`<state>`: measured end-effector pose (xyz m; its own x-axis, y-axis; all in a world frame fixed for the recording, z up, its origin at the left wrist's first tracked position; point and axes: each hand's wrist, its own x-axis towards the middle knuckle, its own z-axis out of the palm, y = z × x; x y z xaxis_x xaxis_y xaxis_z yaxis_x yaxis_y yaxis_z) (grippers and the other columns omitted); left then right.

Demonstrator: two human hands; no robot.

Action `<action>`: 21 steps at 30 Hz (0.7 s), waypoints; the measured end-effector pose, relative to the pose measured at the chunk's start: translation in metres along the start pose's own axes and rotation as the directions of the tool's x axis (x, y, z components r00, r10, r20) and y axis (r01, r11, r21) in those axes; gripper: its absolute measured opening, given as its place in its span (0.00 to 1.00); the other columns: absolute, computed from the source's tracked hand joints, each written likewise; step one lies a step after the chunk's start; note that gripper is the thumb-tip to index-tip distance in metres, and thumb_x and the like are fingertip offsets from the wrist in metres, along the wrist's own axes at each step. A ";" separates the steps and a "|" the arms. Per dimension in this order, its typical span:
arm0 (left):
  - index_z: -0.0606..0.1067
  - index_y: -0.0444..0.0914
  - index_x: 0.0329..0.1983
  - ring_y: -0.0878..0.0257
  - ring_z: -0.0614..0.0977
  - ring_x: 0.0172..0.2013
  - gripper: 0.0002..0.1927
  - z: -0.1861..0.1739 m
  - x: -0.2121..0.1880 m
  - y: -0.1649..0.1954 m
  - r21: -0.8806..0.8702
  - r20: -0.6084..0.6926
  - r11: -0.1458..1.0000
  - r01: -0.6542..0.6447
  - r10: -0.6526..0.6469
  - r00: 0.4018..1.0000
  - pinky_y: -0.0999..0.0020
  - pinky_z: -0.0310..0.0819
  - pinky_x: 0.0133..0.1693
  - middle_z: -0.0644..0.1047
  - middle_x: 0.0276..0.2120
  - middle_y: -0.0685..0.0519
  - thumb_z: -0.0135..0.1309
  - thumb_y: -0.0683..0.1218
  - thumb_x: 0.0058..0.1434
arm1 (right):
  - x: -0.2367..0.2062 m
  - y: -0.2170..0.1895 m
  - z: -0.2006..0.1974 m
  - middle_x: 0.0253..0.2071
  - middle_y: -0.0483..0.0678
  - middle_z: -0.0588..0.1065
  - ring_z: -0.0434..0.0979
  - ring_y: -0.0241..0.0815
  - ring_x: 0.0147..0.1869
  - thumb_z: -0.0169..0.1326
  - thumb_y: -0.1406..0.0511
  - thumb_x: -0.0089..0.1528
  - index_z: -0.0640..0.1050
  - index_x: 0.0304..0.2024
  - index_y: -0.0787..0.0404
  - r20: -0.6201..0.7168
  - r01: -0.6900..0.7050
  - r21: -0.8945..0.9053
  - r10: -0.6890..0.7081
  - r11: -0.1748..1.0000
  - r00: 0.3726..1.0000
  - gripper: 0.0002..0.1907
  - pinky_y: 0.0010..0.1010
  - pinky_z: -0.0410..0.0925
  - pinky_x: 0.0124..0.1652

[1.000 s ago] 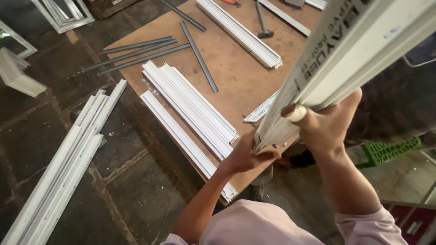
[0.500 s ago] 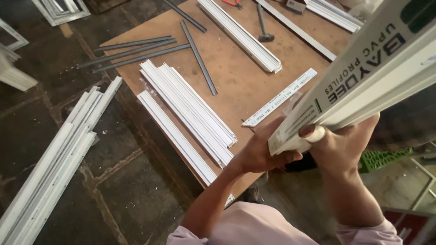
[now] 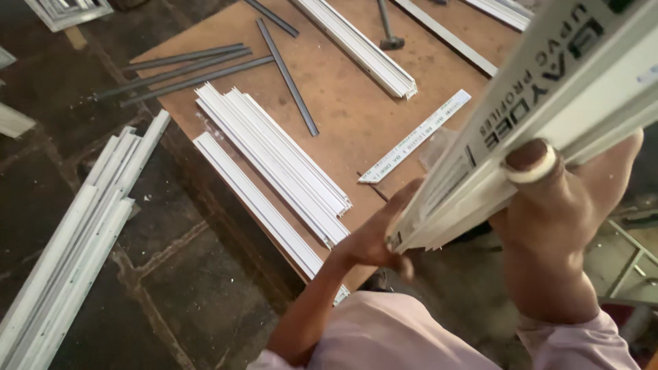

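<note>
Lettering, dark on white, runs along the long profile [image 3: 548, 103] both hands clamp: right hand [image 3: 555, 199] under its side, left hand [image 3: 377, 236] at its near end. It has swung closer since a moment ago. Beyond, white strips [image 3: 274, 154], a loose printed strip [image 3: 415, 136] and grey rods [image 3: 185, 72] lie on the brown table [image 3: 343, 103].

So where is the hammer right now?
In the head view, the hammer lies at the far end of the wooden table, just right of a long white profile, well beyond both hands.
</note>
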<state>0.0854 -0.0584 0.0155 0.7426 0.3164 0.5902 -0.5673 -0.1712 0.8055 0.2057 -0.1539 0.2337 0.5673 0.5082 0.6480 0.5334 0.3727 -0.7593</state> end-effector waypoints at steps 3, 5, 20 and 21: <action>0.69 0.33 0.66 0.60 0.79 0.55 0.46 0.005 -0.032 -0.027 0.020 0.052 0.972 0.233 -0.234 0.971 0.65 0.73 0.56 0.79 0.54 0.44 0.75 0.51 0.45 | -0.004 0.002 -0.003 0.47 0.57 0.74 0.79 0.46 0.47 0.60 0.59 0.66 0.68 0.56 0.73 -0.002 0.005 0.003 -0.005 1.000 1.000 0.27 0.36 0.73 0.46; 0.82 0.34 0.48 0.64 0.83 0.35 0.14 0.028 -0.036 -0.053 -0.012 -0.092 0.950 0.312 -0.312 0.946 0.69 0.78 0.40 0.85 0.36 0.47 0.64 0.47 0.62 | -0.003 -0.001 0.000 0.48 0.57 0.74 0.78 0.46 0.47 0.60 0.59 0.67 0.68 0.56 0.73 0.014 0.001 0.011 -0.001 1.000 1.000 0.27 0.35 0.72 0.47; 0.74 0.34 0.26 0.57 0.69 0.18 0.10 0.037 -0.011 -0.059 0.187 -0.237 0.958 0.218 -0.172 0.956 0.63 0.67 0.25 0.69 0.19 0.41 0.62 0.42 0.58 | 0.011 -0.023 -0.004 0.49 0.55 0.74 0.77 0.44 0.49 0.59 0.58 0.70 0.69 0.59 0.72 0.084 -0.018 0.068 0.012 0.998 0.996 0.26 0.34 0.71 0.50; 0.74 0.34 0.26 0.56 0.69 0.18 0.10 0.038 -0.010 -0.062 0.188 -0.219 0.959 0.213 -0.171 0.961 0.62 0.66 0.25 0.69 0.19 0.41 0.62 0.42 0.58 | 0.012 -0.020 0.000 0.50 0.55 0.74 0.77 0.44 0.49 0.59 0.58 0.70 0.70 0.59 0.72 0.078 -0.011 0.046 0.008 0.999 0.997 0.26 0.34 0.71 0.50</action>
<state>0.1271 -0.0865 -0.0386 0.7323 0.5375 0.4180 -0.3188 -0.2718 0.9080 0.2020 -0.1557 0.2566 0.5211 0.5698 0.6354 0.4977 0.4019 -0.7686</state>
